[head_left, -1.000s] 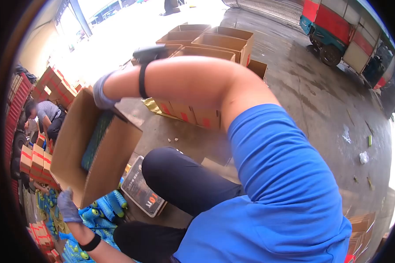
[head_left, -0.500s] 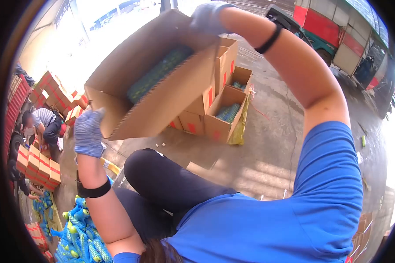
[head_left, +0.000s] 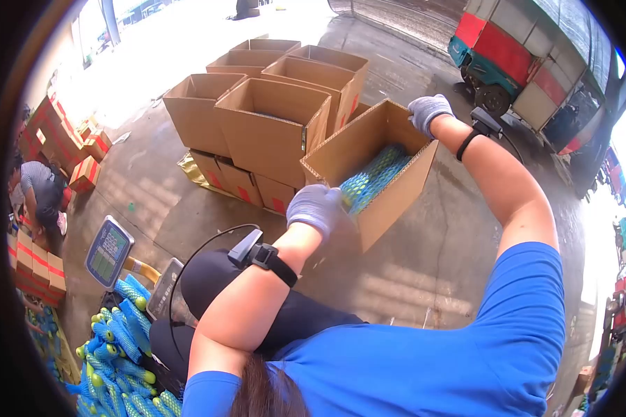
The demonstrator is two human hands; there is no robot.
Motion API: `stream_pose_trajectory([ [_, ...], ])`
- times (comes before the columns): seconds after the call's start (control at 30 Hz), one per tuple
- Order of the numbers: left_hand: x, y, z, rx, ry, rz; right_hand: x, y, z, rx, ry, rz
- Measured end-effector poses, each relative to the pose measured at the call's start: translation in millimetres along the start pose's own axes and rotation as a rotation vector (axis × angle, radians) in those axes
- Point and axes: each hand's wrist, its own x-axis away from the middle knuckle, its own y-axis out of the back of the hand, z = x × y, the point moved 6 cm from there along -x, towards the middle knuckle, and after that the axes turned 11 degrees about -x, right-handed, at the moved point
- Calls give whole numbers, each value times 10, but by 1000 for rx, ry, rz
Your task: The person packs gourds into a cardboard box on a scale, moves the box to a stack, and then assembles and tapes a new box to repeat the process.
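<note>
An open cardboard box (head_left: 400, 202) is tilted between my two gloved hands, with green produce in blue mesh nets (head_left: 377, 179) lying inside it. My left hand (head_left: 314, 208) grips the near left end of the box. At the opposite end, my right hand (head_left: 430, 113) is curled over the rim. Just to the left of this box stands a stack of open cardboard boxes (head_left: 268, 115), the nearest of them close to the held box's edge. Whether the held box rests on anything is hidden.
A pile of netted green produce (head_left: 115, 354) lies at lower left, beside a scale display (head_left: 109, 251) and its platform (head_left: 167, 290). Another person (head_left: 40, 191) bends among taped cartons (head_left: 38, 267) at far left. A parked vehicle (head_left: 511, 62) stands at upper right.
The box has come down and moved to the right, from up in front of the stack to the stack's right side. Both my hands have moved with it, still gripping. The view has shifted too.
</note>
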Motion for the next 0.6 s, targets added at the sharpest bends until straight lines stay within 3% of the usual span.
stream_pose_trajectory([
  [0.2,-436,-398,-16,171,28,-153,-873,-340,-50,-155,-120,-220],
  [0.33,-610,-232,-2,218,66,-193,-1337,-475,123,-219,-148,-145],
  [0.43,-677,-234,36,137,105,-64,-1446,-320,205,-227,-130,-162],
  [0.5,-725,-306,27,163,-28,-164,-1548,-310,134,-233,-142,-168],
  [0.53,-719,-436,66,169,-19,-156,-1572,-368,123,-272,-162,-151],
  [0.6,-726,-707,27,206,-192,-155,-1717,-501,41,-311,-182,-139],
])
